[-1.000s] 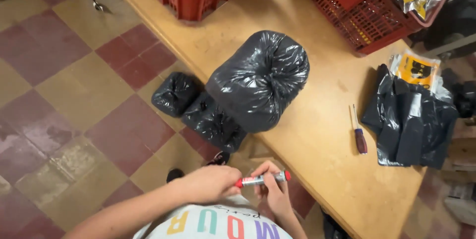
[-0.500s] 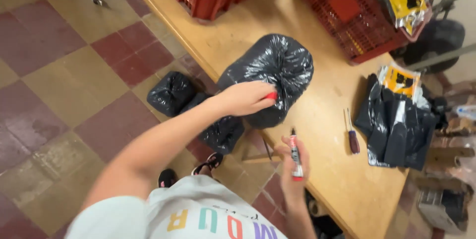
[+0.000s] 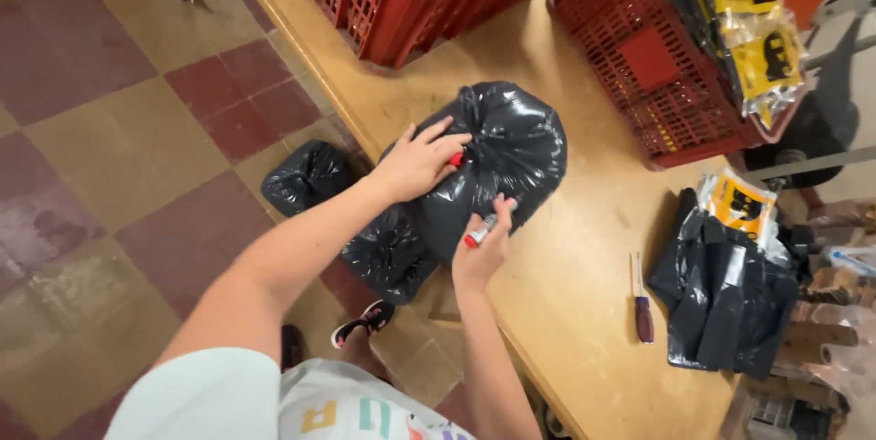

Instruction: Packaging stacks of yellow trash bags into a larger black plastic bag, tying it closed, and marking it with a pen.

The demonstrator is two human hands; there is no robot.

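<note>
Since the earlier frames, your right hand [image 3: 482, 253] has swung the marker [image 3: 484, 228] from upright and clear of the bag to slanting in against the bag's near side, while your left hand [image 3: 417, 164] has stayed planted on top. That left hand lies flat with fingers spread over the black bag [image 3: 506, 152], and a small red piece, probably the marker's cap [image 3: 455, 159], peeks out between the fingertips. Your right hand is closed around the marker barrel, pinching it near the red band with the tip toward the plastic. The bag sits tied and bulging on the wooden bench [image 3: 566, 294], right at the edge nearest you, part of it seeming to overhang. That is the main worry: lean into it with the marker and the slick, rounded plastic may slide or roll off, down toward the two smaller black bags [image 3: 351, 216] on the tiled floor [image 3: 100, 130]. The film looks thin and loose, so a hard press could wrinkle it, skid the tip, or poke through. The cap looks loosely trapped and could slip away. The screwdriver [image 3: 641, 298], the heap of flat bags [image 3: 725, 298] and the red crates [image 3: 666, 66] lie well apart, out of your way.
</note>
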